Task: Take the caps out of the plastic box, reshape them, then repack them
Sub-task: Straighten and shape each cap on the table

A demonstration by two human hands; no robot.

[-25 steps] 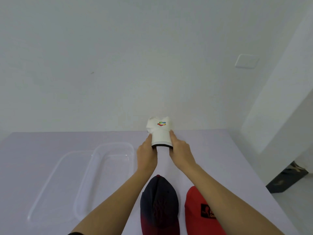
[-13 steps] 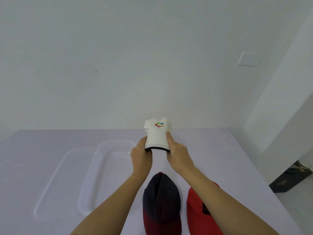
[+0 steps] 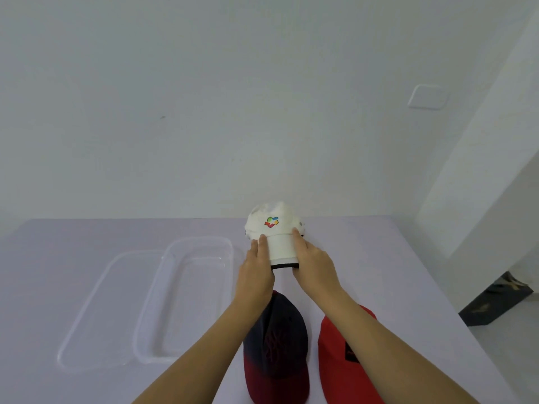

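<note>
A white cap (image 3: 275,228) with a colourful logo is held above the far middle of the table. Its brim points toward me. My left hand (image 3: 256,269) grips the brim's left side and my right hand (image 3: 313,265) grips its right side, bending the brim between them. The crown looks rounded. Nearer to me, a dark navy and red cap (image 3: 277,345) lies under my left forearm, and a red cap (image 3: 347,360) lies under my right forearm. The clear plastic box (image 3: 163,301) stands open to the left, with nothing inside it.
The box's clear lid (image 3: 87,316) lies flat on the lilac table (image 3: 379,258), left of the box. A white wall runs behind the table. The table's right edge drops off to the floor, where a dark object (image 3: 493,301) lies.
The cap's crown has filled out from a creased, folded shape to a rounded one. Both hands have shifted slightly along the brim, still holding it.
</note>
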